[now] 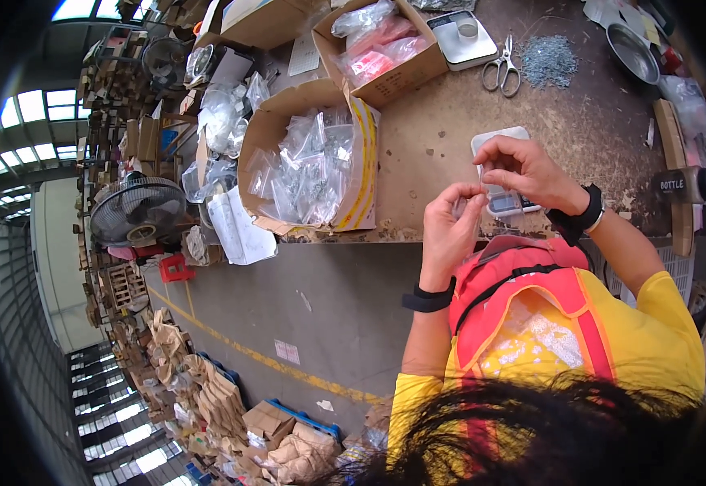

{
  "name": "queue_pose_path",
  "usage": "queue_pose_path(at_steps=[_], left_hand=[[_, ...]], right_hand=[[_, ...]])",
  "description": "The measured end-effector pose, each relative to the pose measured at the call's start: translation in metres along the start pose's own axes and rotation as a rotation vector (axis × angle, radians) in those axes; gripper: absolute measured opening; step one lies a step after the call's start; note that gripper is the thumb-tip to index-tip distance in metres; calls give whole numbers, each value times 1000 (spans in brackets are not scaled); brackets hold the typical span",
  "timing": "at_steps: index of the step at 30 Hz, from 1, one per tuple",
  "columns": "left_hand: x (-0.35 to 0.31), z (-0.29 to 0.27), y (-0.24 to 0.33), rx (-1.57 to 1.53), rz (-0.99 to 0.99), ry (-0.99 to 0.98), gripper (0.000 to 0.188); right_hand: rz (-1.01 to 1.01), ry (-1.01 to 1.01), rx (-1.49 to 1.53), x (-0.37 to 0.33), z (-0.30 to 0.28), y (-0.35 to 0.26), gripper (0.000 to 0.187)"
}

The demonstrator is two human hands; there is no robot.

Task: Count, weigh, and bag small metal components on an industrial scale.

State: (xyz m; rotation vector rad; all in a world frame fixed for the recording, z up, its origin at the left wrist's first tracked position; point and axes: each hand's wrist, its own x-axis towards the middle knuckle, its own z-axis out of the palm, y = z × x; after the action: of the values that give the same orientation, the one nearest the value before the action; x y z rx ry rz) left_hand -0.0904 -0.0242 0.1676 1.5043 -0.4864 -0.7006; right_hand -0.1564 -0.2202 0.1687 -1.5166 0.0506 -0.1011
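My left hand (450, 233) and my right hand (533, 174) come together over the front edge of the workbench. Thumb and fingers of the left are pinched on a small piece of clear plastic (460, 207), which looks like a little bag. The right is closed in a pinch just above it, at a thin pale edge that seems part of the same plastic. Most of the plastic is hidden by my fingers. Under and behind the right hand lies a small white digital scale (502, 136), partly covered by it.
To the left, an open carton (366, 166) holds many filled clear bags. Beyond it stand a carton of pink bags (408, 77), another scale (482, 55), scissors (503, 71) and a pile of screws (549, 61). A metal bowl (633, 53) and a dark bottle (683, 185) are at right.
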Motion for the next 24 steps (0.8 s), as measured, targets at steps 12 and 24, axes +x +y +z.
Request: queue_pose_path(at_steps=[12, 24], left_hand=[[8, -3, -11, 401, 125, 305, 18], [35, -18, -35, 22, -34, 241, 9]], right_hand=[[-19, 284, -361, 1, 4, 15, 21], [42, 28, -599, -2, -13, 27, 25]])
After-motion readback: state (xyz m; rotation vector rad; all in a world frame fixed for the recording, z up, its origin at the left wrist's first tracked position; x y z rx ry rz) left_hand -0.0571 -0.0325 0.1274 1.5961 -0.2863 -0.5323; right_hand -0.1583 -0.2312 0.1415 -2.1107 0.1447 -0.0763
